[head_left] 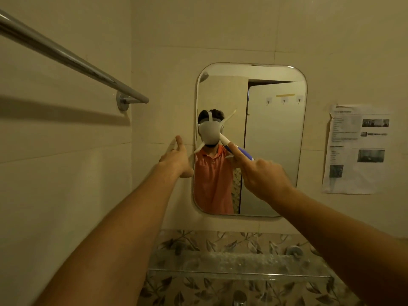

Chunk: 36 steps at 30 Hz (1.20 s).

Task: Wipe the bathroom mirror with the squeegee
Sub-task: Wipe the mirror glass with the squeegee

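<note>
The rounded rectangular mirror (273, 151) hangs on the beige tiled wall. A squeegee (244, 151) with a white and blue handle lies against the mirror's left half, and its thin pale blade slants from lower left to upper right. My right hand (262, 175) grips the handle, with the index finger stretched along it toward the blade. My left hand (176, 159) rests on the wall at the mirror's left edge, one finger pointing up, and holds nothing. The mirror reflects a person in an orange shirt and a white door.
A chrome towel bar (72, 60) juts out from the left wall at head height. A printed paper sheet (355, 149) is stuck to the wall right of the mirror. A glass shelf (238, 265) sits below the mirror in front of leaf-patterned tiles.
</note>
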Motion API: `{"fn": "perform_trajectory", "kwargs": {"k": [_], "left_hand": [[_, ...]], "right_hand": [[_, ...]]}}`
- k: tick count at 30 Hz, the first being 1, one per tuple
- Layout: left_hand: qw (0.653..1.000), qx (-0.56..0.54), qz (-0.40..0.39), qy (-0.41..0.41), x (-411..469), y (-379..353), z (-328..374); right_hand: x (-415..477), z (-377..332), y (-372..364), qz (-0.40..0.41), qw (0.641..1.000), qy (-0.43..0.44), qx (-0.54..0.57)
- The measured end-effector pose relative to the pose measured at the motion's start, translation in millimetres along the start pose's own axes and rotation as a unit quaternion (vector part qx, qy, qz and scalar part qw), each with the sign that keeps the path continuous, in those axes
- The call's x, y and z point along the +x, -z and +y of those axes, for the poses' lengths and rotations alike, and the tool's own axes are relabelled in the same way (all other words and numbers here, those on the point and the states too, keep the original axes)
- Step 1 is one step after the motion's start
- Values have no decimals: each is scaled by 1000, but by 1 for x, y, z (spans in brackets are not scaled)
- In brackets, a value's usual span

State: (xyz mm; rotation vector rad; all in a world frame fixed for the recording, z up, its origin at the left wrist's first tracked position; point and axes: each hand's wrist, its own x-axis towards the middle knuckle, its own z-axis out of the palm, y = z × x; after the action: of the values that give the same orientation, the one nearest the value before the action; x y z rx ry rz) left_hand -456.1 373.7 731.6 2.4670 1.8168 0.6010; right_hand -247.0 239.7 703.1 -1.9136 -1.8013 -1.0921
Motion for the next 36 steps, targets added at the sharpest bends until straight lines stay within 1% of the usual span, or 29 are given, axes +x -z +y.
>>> {"fn": "perform_trajectory", "kwargs": {"k": [5,10,15,17,18,21,22,24,27,30,36], "left_hand": [[1000,8,2,10,0,-2,2],[999,18,33,11,-7,-6,13],[998,44,31,12,-9,-11,23],[998,53,28,16,-11,-13,22],[998,57,32,17,-10,-13,20],[997,64,39,12,-3,-8,19],[997,65,40,9,-1,-7,21],[997,70,43,2,0,-7,24],[996,68,51,-5,0,-9,27],[997,54,55,-1,-1,-10,29],[996,84,41,-8,-2,-5,24]], "right_hand": [[-29,20,-28,-36,999,3,7],[-58,42,-44,-79,996,15,29],[-73,50,-50,-83,996,1,43],[-74,47,-44,-74,995,4,69],[-70,46,-36,-55,994,7,90],[-37,49,3,52,983,-8,174],[-22,50,17,78,979,-20,186],[9,48,40,102,977,-36,185],[43,40,61,114,975,-56,181],[59,31,73,95,976,-84,176],[43,14,42,70,976,-113,175]]}}
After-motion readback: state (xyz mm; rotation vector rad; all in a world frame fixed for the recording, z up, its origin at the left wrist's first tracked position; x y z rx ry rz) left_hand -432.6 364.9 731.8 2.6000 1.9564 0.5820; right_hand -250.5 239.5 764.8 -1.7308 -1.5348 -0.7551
